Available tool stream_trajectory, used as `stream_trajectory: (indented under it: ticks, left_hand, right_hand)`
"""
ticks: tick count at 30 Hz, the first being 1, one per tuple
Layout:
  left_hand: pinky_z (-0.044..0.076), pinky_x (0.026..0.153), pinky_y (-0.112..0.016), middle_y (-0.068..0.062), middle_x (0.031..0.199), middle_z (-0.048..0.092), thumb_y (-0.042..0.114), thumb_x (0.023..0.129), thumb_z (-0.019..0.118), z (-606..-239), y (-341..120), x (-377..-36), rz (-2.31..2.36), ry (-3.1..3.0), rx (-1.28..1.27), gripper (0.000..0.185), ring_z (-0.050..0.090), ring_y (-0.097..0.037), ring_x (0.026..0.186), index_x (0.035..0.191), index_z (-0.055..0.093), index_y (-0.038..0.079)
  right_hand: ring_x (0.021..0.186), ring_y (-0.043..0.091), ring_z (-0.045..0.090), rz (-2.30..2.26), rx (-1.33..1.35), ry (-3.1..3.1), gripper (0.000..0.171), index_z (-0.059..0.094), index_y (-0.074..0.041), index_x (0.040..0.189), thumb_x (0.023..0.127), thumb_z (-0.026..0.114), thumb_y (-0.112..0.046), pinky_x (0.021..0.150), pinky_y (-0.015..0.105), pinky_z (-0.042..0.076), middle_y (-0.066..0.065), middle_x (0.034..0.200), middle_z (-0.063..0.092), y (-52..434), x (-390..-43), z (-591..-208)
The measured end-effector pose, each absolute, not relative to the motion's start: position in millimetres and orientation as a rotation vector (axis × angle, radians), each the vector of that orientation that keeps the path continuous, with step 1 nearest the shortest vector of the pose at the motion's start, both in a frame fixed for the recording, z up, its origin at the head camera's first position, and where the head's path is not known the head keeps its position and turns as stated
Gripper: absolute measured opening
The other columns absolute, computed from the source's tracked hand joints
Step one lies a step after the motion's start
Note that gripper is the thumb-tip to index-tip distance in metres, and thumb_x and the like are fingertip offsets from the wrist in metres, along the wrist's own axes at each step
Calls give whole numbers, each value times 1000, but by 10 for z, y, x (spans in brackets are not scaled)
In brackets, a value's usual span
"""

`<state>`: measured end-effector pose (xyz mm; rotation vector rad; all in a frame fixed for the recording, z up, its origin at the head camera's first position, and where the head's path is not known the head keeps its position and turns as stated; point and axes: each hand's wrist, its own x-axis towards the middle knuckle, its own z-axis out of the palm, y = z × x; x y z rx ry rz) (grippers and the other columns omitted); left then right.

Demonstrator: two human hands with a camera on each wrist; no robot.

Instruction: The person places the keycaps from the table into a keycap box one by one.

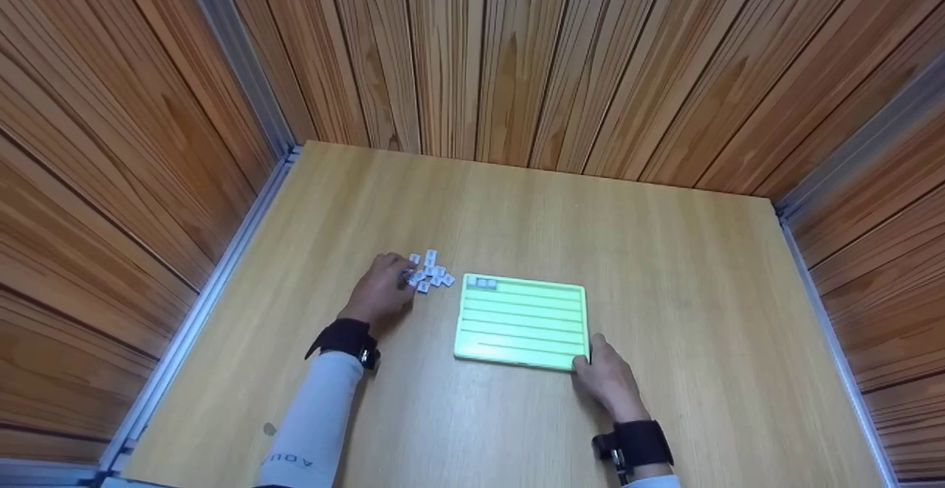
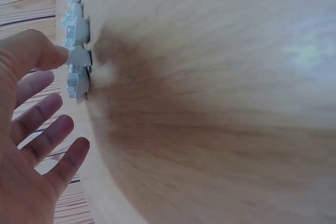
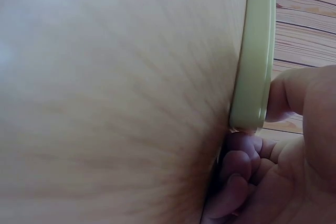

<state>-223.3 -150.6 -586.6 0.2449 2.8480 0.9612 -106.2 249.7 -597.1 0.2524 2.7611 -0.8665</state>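
Pale sleeve fabric (image 1: 314, 414) is nearest, worn on the left forearm below a black strap (image 1: 345, 340). Farther on, the near right corner of a green board (image 1: 520, 324) is grasped by the right hand (image 1: 609, 377), its thumb laid on the rim and its other fingers curled at the edge; the board appears to be steadied on the table (image 1: 664, 252). Beyond, the picking of a piece is judged to be the step in hand: one tile would next need to be parted from the loose heap of small tiles (image 1: 430, 272), left of the board, and pinched. At that heap the left hand (image 1: 380, 289) is held with fingers loosely spread; nothing is seen gripped, and whether its thumb touches a tile cannot be told. Three tiles (image 1: 482, 283) are seated in the board's far left corner.
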Motion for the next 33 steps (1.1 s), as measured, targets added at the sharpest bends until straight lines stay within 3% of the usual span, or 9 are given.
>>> stream_trajectory:
  ticks: [9, 19, 33]
  left_hand:
    - [48, 93, -38, -5, 115, 61, 3, 87, 71, -5946, -1509, -2226, 884, 2930, 449, 35, 51, -24, 109, 122, 71, 7]
    - [48, 86, -35, 0, 104, 62, 3, 88, 73, -5981, -1506, -2235, 950, 2920, 399, 14, 51, -20, 100, 99, 72, 10]
    - [48, 77, -35, -5, 98, 57, -2, 85, 70, -5919, -1464, -2206, 1119, 2751, 282, 23, 53, -21, 89, 103, 58, 7]
  right_hand:
    - [75, 24, 45, -890, 250, 2753, 14, 48, -5, 101, 94, 54, -16, 61, 34, 34, 7, 86, 47, 2499, -1054, -5957]
    - [74, 25, 44, -869, 250, 2751, 15, 47, -5, 100, 94, 54, -16, 61, 34, 34, 8, 86, 46, 2501, -1058, -5960]
    - [75, 25, 45, -872, 263, 2746, 15, 48, -4, 102, 94, 53, -16, 61, 34, 35, 8, 87, 47, 2500, -1061, -5969]
